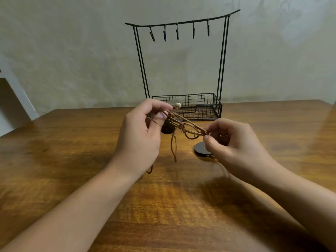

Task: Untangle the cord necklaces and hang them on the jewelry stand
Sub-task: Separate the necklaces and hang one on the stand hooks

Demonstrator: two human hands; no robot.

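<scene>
Both of your hands are up above the brown wooden counter (163, 206), and the tangle of thin brown cord necklaces (183, 124) is stretched between them. Your left hand (140, 135) has its grip closed on one end of the bundle, thumb and curled fingers pinching several strands together, with a small pale bead (177, 105) poking out just past the fingertips. Your right hand (234, 144) pinches the other end of the strands between thumb and forefinger, the remaining fingers curled in. Between the two grips the cords run taut in a slanted line, a couple of loops sagging beneath them. A dark round pendant (167, 129) hangs just beside your left thumb, and a second flat black disc pendant (201, 149) sits low by your right thumb, near the counter; I can't tell whether it touches the wood. Loose cord tails dangle from the middle of the tangle, and another strand trails below your right hand, blurred. Straight behind the cords, against the pale wall (72, 60), stands the black wire jewelry stand (222, 57): a curved top bar with five small hooks (177, 34), all bare, and a mesh basket tray (217, 108) at its base on the counter.
</scene>
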